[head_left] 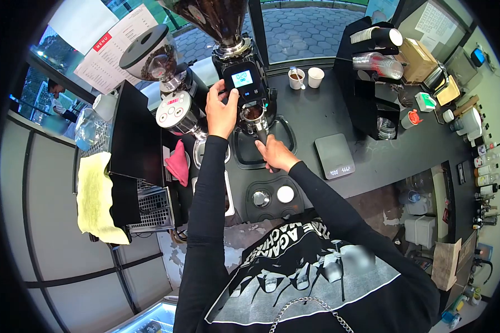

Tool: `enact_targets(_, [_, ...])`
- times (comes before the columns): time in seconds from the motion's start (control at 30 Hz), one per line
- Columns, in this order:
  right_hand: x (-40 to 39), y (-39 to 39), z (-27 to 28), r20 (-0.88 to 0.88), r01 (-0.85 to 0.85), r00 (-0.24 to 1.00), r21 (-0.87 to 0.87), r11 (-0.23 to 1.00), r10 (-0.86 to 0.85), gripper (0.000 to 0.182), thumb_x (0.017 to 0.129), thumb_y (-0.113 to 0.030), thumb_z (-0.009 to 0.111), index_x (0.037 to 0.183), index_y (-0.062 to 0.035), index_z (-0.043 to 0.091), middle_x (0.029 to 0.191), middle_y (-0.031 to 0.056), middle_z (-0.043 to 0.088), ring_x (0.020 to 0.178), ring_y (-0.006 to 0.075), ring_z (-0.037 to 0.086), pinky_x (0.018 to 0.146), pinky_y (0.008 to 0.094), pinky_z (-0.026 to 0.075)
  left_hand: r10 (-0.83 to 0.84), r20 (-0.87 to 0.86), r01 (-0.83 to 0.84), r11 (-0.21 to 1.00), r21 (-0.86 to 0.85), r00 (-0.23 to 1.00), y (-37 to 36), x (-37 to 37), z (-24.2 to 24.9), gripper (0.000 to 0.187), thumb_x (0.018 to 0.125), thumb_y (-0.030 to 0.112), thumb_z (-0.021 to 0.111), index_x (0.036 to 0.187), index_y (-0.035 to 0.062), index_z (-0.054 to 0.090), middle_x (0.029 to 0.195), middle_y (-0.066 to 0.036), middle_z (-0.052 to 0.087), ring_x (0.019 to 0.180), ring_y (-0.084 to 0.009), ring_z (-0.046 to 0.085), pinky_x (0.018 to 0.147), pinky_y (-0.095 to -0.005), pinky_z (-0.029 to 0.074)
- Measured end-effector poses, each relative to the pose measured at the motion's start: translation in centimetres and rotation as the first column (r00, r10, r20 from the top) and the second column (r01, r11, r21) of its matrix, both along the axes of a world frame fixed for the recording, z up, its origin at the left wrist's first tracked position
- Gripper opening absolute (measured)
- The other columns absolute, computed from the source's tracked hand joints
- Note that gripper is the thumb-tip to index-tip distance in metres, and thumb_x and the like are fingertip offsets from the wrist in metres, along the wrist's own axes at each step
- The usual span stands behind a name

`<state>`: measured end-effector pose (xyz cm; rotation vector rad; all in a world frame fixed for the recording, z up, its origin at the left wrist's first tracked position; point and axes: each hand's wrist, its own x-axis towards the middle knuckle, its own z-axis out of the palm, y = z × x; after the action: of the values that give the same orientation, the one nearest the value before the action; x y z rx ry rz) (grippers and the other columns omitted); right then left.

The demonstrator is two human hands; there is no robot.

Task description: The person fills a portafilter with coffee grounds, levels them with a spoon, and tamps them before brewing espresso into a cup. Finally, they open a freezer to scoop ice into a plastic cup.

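My right hand point(276, 154) is wrapped round the dark handle of a portafilter point(255, 122), whose basket holds brown ground coffee and sits under the spout of a black coffee grinder point(256, 87). On the front of that grinder is a lit display point(241, 78) with digits. My left hand point(222, 112) is raised at the left side of this panel, thumb and fingers apart, fingertips right at the panel's edge. Above the panel stands a hopper point(208, 19) full of dark beans. A black drip tray point(286, 139) lies beneath the portafilter.
A second grinder point(175, 111) and a pink cloth point(177, 162) are on the left. Right of me lie a scale point(334, 155) and two paper cups, one a white cup point(315, 77). A tamping mat point(254, 213) is at the counter's front edge. A black cup rack point(361, 83) stands farther right.
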<state>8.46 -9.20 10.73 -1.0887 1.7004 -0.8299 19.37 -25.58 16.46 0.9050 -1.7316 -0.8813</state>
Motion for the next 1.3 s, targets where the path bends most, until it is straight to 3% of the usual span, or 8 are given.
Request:
enact_targets(0.4, [1.0,0.3,0.4,-0.040,0.071,0.996,-0.105,0.992,-0.075,0.051,0.109,-0.037,0.050,0.101,0.0131,0.046,0.063,0.0192,0.064,0.047,0.0258,0.065,0.044,0.0391,0.054,-0.040,0.029,0.040,0.999,0.005,0.999,0.0,0.6,0.3,0.045,0.103,0.023,0.061,0.139,-0.0024,0.052,0.135,-0.021,0.058,0.115,-0.0287,0.067,0.099,-0.0388,0.052])
enact_targets(0.67, [1.4,0.1,-1.7,-0.063,0.070,0.995,-0.134,0.989,-0.079,0.052,0.109,-0.041,0.049,0.099,0.0096,0.044,0.060,0.0153,0.062,0.045,0.0242,0.064,0.044,0.0384,0.053,-0.064,0.001,0.064,0.996,0.069,0.998,0.2,0.6,0.4,0.044,0.102,0.019,0.061,0.140,-0.0019,0.052,0.135,-0.020,0.058,0.116,-0.0298,0.066,0.098,-0.0385,0.053])
enact_targets(0.77, [0.9,0.4,-1.6,-0.066,0.048,0.996,-0.100,0.994,-0.055,0.051,0.110,-0.039,0.047,0.101,0.0113,0.045,0.064,0.0233,0.064,0.050,0.0314,0.067,0.052,0.0438,0.056,-0.054,0.015,0.053,0.997,0.064,0.998,0.2,0.5,0.4,0.044,0.102,0.020,0.061,0.139,-0.0018,0.052,0.135,-0.020,0.058,0.115,-0.0300,0.066,0.096,-0.0378,0.053])
enact_targets(0.83, [0.9,-0.1,-3.8,-0.247,0.030,0.965,-0.243,0.969,-0.092,0.050,0.110,-0.038,0.046,0.100,0.0107,0.045,0.063,0.0245,0.064,0.050,0.0337,0.067,0.055,0.0461,0.056,-0.046,0.008,0.045,0.998,0.053,0.999,0.0,0.4,0.4,0.043,0.103,0.019,0.061,0.139,-0.0019,0.052,0.135,-0.020,0.058,0.114,-0.0297,0.067,0.096,-0.0376,0.053])
enact_targets(0.93, [1.3,0.1,-3.2,-0.121,0.064,0.989,-0.187,0.980,-0.088,0.051,0.109,-0.041,0.049,0.097,0.0078,0.044,0.058,0.0152,0.060,0.044,0.0252,0.062,0.044,0.0392,0.052,-0.050,0.003,0.050,0.995,0.087,0.999,-0.2,0.5,0.1,0.042,0.104,0.021,0.059,0.139,-0.0019,0.052,0.135,-0.020,0.058,0.114,-0.0299,0.066,0.096,-0.0383,0.053])
enact_targets(1.1, [1.1,0.3,-1.9,-0.098,0.062,0.992,-0.142,0.988,-0.076,0.050,0.110,-0.041,0.049,0.096,0.0071,0.043,0.057,0.0146,0.059,0.043,0.0256,0.061,0.044,0.0394,0.052,-0.056,0.016,0.054,0.994,0.091,0.998,0.0,0.5,0.4,0.043,0.105,0.022,0.056,0.140,-0.0016,0.051,0.137,-0.021,0.057,0.115,-0.0308,0.065,0.099,-0.0390,0.051])
enact_targets(1.17, [0.9,0.2,-2.5,-0.129,0.037,0.990,-0.186,0.982,-0.062,0.051,0.110,-0.038,0.047,0.099,0.0116,0.045,0.062,0.0254,0.063,0.051,0.0377,0.067,0.057,0.0483,0.056,-0.045,0.034,0.042,0.996,0.084,0.998,0.2,0.6,0.4,0.042,0.105,0.022,0.056,0.140,-0.0018,0.051,0.137,-0.021,0.057,0.115,-0.0304,0.065,0.099,-0.0389,0.051])
enact_targets(1.3, [1.2,0.4,-3.1,-0.258,0.023,0.961,-0.284,0.959,-0.099,0.052,0.110,-0.039,0.047,0.098,0.0123,0.045,0.061,0.0238,0.063,0.050,0.0349,0.067,0.055,0.0459,0.056,-0.034,0.025,0.031,0.995,0.090,0.999,0.1,0.4,0.6,0.041,0.105,0.021,0.054,0.139,-0.0023,0.052,0.137,-0.021,0.057,0.113,-0.0296,0.065,0.099,-0.0391,0.050])
